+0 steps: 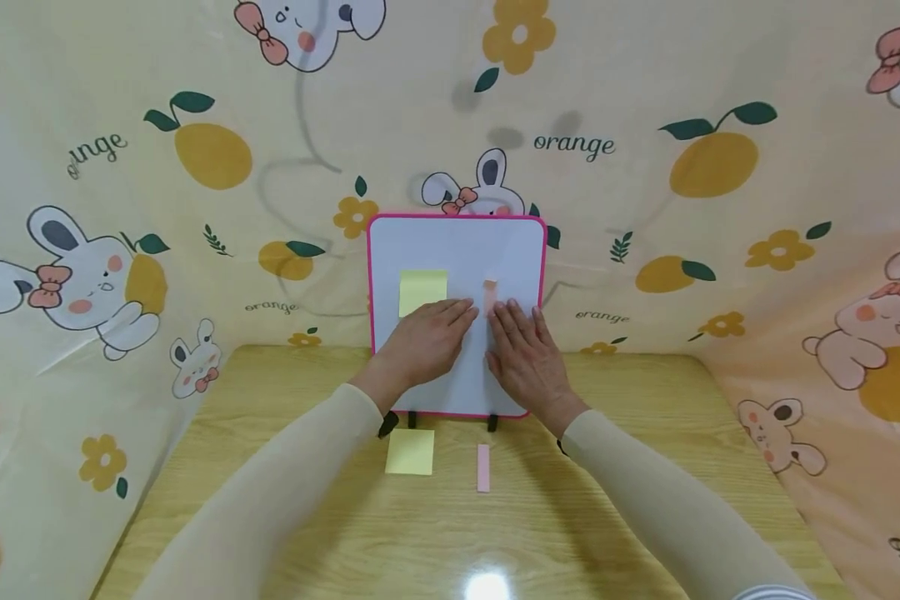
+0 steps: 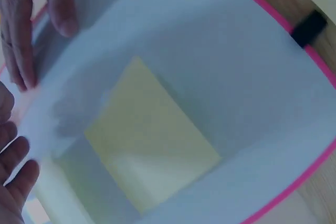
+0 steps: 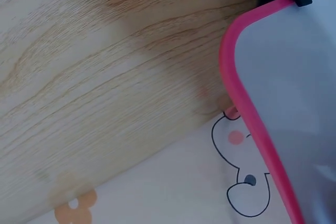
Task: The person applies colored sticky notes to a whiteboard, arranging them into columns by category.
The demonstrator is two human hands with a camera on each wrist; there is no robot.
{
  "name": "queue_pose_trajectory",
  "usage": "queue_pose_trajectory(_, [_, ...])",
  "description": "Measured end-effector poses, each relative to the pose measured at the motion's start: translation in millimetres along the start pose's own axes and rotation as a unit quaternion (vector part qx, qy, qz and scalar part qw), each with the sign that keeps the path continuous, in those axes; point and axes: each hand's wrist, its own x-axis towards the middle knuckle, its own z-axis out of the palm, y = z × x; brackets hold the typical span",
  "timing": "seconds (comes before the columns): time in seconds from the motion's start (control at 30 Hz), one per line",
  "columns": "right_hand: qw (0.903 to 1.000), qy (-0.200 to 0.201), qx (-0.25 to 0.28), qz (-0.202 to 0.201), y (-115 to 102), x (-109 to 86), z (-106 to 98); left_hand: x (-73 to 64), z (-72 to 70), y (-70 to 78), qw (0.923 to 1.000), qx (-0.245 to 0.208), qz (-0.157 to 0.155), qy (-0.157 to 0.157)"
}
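A whiteboard with a pink frame stands upright ahead. My left hand reaches across it with extended fingers, fingertips just left of a narrow pinkish-orange strip. Flat against the board, my right hand has straight fingers over the strip's lower part. A yellow sticky note is on the board, its lower edge behind my left hand. The left wrist view shows a yellow note and part of another yellow patch. My right hand is out of the right wrist view.
On the wooden table in front of the board lie another yellow sticky note and a pink paper strip. Black stand feet hold the board's lower edge. A patterned cloth covers the back and sides.
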Motion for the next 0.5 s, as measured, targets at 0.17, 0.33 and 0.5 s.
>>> queue_pose_trajectory(0.17, [1.0000,0.003,0.004,0.002,-2.3,-0.7,0.6,2.8,-5.8,4.1,0.9992,-0.007,0.038,-0.011])
queue_pose_trajectory(0.33, [0.9996,-0.023,-0.012,0.009,-1.1,0.2,-1.5,9.5,-6.4,-4.4,0.9976,0.050,0.020,-0.044])
queue_pose_trajectory(0.5, [0.9991,-0.037,-0.015,0.012,-1.7,0.5,-2.4,14.3,1.3,-18.7,0.9886,0.107,0.034,-0.099])
